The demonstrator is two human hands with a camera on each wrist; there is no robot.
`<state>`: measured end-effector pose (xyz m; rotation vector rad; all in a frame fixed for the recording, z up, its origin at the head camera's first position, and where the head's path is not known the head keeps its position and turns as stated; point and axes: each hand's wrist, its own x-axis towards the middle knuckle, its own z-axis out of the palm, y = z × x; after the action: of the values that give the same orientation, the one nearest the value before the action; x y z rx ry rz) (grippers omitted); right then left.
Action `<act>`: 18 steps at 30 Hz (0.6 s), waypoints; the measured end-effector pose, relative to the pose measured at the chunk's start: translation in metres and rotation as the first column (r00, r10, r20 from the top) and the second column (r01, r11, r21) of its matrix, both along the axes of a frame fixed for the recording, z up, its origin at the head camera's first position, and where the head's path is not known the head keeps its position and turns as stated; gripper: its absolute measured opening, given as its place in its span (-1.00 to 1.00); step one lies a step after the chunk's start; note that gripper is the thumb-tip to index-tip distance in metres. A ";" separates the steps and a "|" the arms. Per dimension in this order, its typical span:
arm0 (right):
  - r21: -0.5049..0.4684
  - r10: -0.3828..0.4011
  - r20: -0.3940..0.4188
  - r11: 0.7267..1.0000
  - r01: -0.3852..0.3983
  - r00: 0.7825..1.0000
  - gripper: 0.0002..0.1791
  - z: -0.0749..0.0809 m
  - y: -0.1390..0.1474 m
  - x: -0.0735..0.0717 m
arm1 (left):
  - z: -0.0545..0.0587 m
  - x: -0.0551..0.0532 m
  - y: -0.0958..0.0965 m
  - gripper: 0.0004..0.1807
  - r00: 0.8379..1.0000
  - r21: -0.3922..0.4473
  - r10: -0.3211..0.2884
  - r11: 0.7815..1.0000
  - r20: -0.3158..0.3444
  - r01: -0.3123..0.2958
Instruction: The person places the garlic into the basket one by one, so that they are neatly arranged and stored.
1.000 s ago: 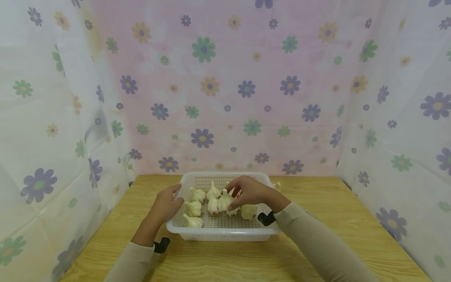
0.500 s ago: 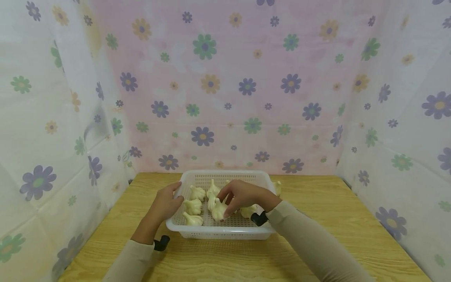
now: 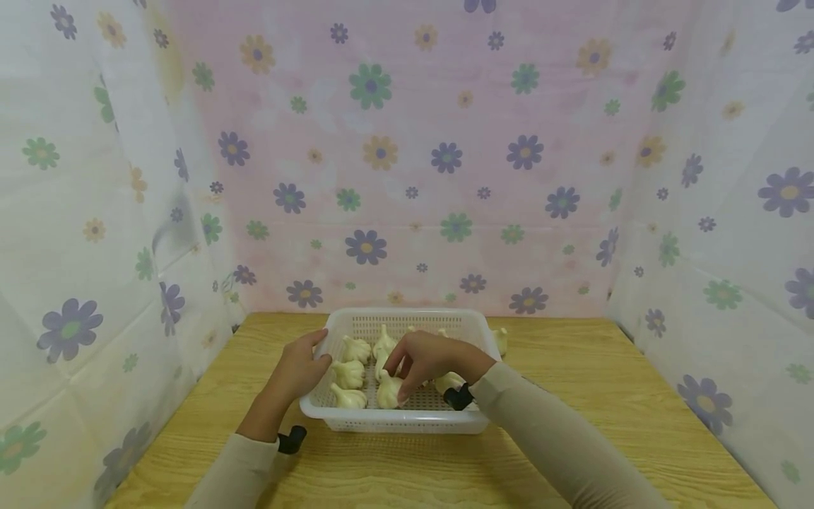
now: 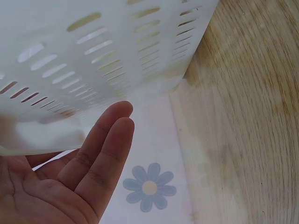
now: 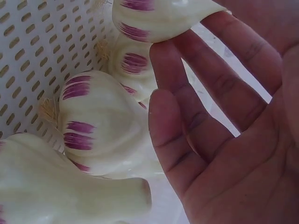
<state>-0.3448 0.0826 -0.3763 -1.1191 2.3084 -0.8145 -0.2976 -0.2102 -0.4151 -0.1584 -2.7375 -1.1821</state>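
A white plastic basket [image 3: 400,418] with slotted walls holds several garlic bulbs with purple streaks. My left hand [image 3: 299,367] holds its left rim, thumb and index fingertip at the edge; in the left wrist view two fingers [image 4: 112,144] stretch out below the rim, outside the wall. With thumb and fingertips my right hand [image 3: 426,357] pinches a garlic bulb [image 3: 389,390], stem up, low in the basket near the front. The right wrist view shows that garlic bulb [image 5: 163,18] at the top, against the fingertips. Three bulbs, one of them this garlic bulb [image 3: 348,397], line the left side.
More garlic [image 3: 384,343] stands toward the back and right of the basket, partly hidden by the right hand. Another bulb [image 3: 502,341] shows beyond the right rim. The basket stands on a wooden table [image 3: 572,396], with flowered cloth [image 3: 407,141] hanging behind and at both sides.
My right hand has carried its garlic bulb from the middle of the basket forward and left, down toward the front. The left hand has stayed at the rim.
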 end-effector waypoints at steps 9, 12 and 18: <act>0.056 0.034 -0.027 0.998 -0.033 0.999 -0.53 -0.003 -0.010 -0.002 | 0.000 0.001 0.001 -0.33 1.000 0.025 -0.006 1.000 0.023 0.006; 0.066 0.035 -0.028 0.997 -0.033 0.999 -0.55 -0.002 -0.014 -0.001 | 0.000 0.001 0.001 -0.33 1.000 0.030 -0.004 1.000 0.024 0.003; 0.072 0.053 -0.030 0.996 -0.050 0.998 -0.65 -0.002 -0.020 0.001 | 0.001 0.000 0.000 -0.32 0.999 0.030 -0.002 1.000 0.033 0.001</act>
<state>-0.3435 0.0628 -0.3779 -1.1630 2.3053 -0.6950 -0.2977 -0.2098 -0.4142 -0.1393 -2.7471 -1.2360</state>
